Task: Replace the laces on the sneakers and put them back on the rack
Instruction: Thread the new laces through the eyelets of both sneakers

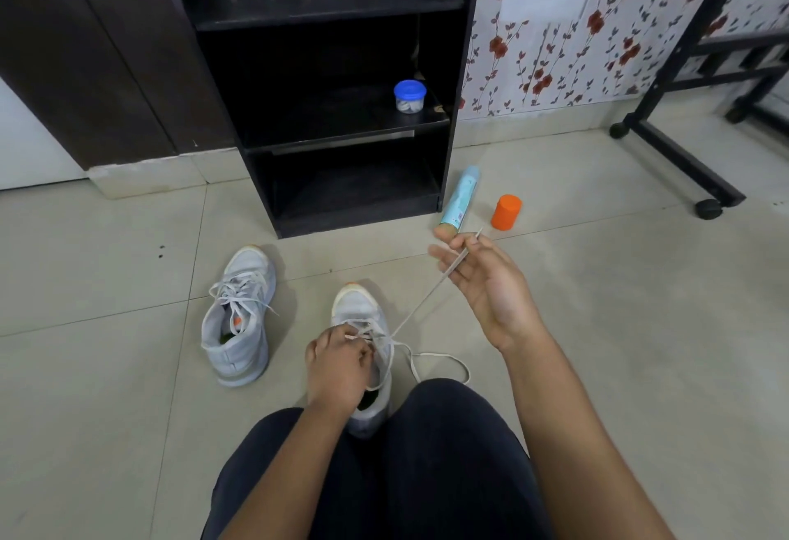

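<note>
white lace [422, 301] taut from pinch of right grip [486, 287] to pinch of left grip [339, 362] at sneaker [358, 304]

Left sneaker [239, 317] beside right sneaker [359, 304], both before rack [341, 215]; jar [410, 96] on its shelf.

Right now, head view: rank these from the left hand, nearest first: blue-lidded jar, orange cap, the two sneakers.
1. Sneaker being laced: under the left hand, which pinches its lace.
2. Other sneaker: on the floor just to the left.
3. Orange cap: farther ahead, to the right.
4. Blue-lidded jar: on the middle shelf of the rack.
</note>
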`<state>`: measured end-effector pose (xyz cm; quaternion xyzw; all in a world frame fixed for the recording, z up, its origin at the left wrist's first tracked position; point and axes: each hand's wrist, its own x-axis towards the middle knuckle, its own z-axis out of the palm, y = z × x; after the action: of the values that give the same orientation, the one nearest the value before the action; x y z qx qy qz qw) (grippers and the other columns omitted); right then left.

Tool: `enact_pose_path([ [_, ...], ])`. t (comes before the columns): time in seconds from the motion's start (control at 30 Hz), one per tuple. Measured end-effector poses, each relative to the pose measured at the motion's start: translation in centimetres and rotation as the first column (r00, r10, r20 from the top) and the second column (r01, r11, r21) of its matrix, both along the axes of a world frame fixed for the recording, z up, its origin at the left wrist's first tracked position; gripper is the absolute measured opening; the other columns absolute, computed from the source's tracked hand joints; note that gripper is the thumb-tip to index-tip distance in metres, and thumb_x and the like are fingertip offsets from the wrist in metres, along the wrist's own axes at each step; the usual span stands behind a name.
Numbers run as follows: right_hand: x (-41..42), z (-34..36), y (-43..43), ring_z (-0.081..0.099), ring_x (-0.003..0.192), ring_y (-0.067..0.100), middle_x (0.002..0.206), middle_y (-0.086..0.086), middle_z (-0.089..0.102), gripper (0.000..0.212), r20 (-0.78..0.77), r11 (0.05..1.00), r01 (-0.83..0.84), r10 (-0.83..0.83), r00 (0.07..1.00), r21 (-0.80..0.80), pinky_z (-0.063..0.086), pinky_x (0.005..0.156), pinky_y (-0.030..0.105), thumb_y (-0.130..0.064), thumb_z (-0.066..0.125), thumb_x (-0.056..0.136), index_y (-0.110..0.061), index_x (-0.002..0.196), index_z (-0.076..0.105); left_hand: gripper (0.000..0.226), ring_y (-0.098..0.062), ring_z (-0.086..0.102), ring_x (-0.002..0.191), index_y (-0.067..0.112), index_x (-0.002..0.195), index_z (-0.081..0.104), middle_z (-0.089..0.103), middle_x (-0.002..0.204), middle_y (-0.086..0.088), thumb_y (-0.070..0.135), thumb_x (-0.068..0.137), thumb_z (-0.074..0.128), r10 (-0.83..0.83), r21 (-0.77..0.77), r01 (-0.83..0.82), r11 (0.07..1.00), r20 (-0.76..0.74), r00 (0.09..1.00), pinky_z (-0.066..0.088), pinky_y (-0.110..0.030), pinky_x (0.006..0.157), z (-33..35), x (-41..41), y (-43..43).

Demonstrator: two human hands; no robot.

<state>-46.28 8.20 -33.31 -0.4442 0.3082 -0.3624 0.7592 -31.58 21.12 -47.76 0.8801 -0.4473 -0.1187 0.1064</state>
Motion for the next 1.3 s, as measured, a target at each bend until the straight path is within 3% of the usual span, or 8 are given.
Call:
enact_pose_path([
  [0.1, 0.2, -0.9, 0.9, 0.042, 0.061, 0.009, 0.082, -0.004, 0.061, 0.030, -0.128, 0.996, -0.058, 0.049, 0.991, -0.070, 0.037, 0.060, 0.020, -0.011, 0.037, 0.102, -0.010, 0.092, 0.065, 0.026, -0.014, 0.037, 0.128, 0.034, 0.113, 0.065, 0.046, 0.135, 0.013, 0.038, 0.095, 0.047, -0.023, -0.021, 0.023, 1.000, -0.024, 0.999, 0.024, -0.030, 0.108, -0.3, -0.1, 0.2],
  [0.2, 0.5, -3.2, 1.8, 0.045, 0.056, -0.003, 0.102, -0.011, 0.067, 0.028, -0.396, 0.972, -0.159, 0.078, 0.915, -0.175, 0.035, 0.060, 0.013, -0.003, 0.043, 0.096, -0.015, 0.081, 0.063, 0.027, -0.020, 0.046, 0.119, 0.028, 0.118, 0.063, 0.054, 0.130, 0.004, 0.026, 0.092, 0.055, 0.035, -0.237, -0.077, 0.968, -0.180, 0.983, 0.035, -0.030, 0.102, -0.2, 0.1, 0.7],
  [0.33, 1.9, -8.1, 4.3, 0.054, 0.055, -0.009, 0.078, 0.001, 0.068, 0.033, -0.554, 0.961, -0.249, 0.142, 0.820, -0.123, 0.040, 0.061, 0.011, 0.001, 0.050, 0.091, -0.025, 0.109, 0.061, 0.039, -0.022, 0.054, 0.111, 0.020, 0.126, 0.056, 0.055, 0.125, -0.003, 0.018, 0.088, 0.061, 0.189, -0.245, -0.301, 0.922, -0.394, 0.899, 0.041, -0.028, 0.091, -1.1, 1.1, 2.5],
  [0.5, 3.8, -13.7, 6.1, 0.070, 0.077, 0.009, 0.075, -0.003, 0.073, 0.021, -0.647, 0.968, -0.197, 0.051, 0.761, -0.156, 0.052, 0.079, 0.029, -0.002, 0.065, 0.083, -0.021, 0.074, 0.060, 0.035, -0.010, 0.054, 0.093, 0.018, 0.119, 0.056, 0.056, 0.114, 0.004, 0.028, 0.087, 0.065, 0.260, -0.185, -0.397, 0.899, -0.504, 0.823, 0.037, -0.020, 0.077, -2.0, 1.9, 2.3],
  [0.63, 5.7, -15.0, 5.5, 0.066, 0.094, 0.011, 0.090, -0.006, 0.072, 0.014, -0.722, 0.911, -0.276, -0.034, 0.691, -0.307, 0.051, 0.087, 0.029, -0.019, 0.069, 0.084, -0.029, 0.077, 0.064, 0.019, -0.016, 0.059, 0.091, 0.018, 0.106, 0.065, 0.064, 0.103, 0.000, 0.028, 0.091, 0.059, 0.314, -0.190, -0.469, 0.863, -0.525, 0.791, 0.039, -0.024, 0.075, -3.1, 2.7, 1.5],
  [0.73, 7.7, -16.0, 5.7, 0.040, 0.119, 0.013, 0.116, -0.013, 0.056, 0.003, -0.836, 0.796, -0.400, -0.225, 0.500, -0.454, 0.030, 0.099, 0.028, -0.029, 0.066, 0.086, -0.030, 0.087, 0.068, 0.018, -0.021, 0.063, 0.089, 0.016, 0.091, 0.070, 0.070, 0.092, -0.001, 0.018, 0.092, 0.052, 0.353, -0.150, -0.570, 0.808, -0.651, 0.672, 0.045, -0.028, 0.075, -3.6, 3.2, 1.2],
  [0.83, 9.3, -16.7, 6.3, 0.020, 0.133, 0.016, 0.138, -0.013, 0.039, 0.010, -0.878, 0.791, -0.439, -0.245, 0.411, -0.426, 0.015, 0.108, 0.033, -0.031, 0.060, 0.089, -0.028, 0.091, 0.069, 0.022, -0.022, 0.065, 0.085, 0.017, 0.079, 0.069, 0.071, 0.084, -0.001, 0.012, 0.090, 0.051, 0.350, -0.100, -0.641, 0.761, -0.768, 0.536, 0.049, -0.032, 0.077, -3.7, 3.6, 1.1],
  [1.3, 10.1, -17.4, 7.1, 0.015, 0.137, 0.018, 0.145, -0.007, 0.034, 0.018, -0.901, 0.712, -0.564, -0.250, 0.354, -0.419, 0.011, 0.110, 0.036, -0.029, 0.052, 0.092, -0.021, 0.094, 0.068, 0.023, -0.014, 0.061, 0.076, 0.023, 0.074, 0.067, 0.069, 0.080, 0.001, 0.012, 0.089, 0.053, 0.332, -0.095, -0.655, 0.750, -0.802, 0.496, 0.046, -0.026, 0.071, -3.4, 3.7, 1.2],
])
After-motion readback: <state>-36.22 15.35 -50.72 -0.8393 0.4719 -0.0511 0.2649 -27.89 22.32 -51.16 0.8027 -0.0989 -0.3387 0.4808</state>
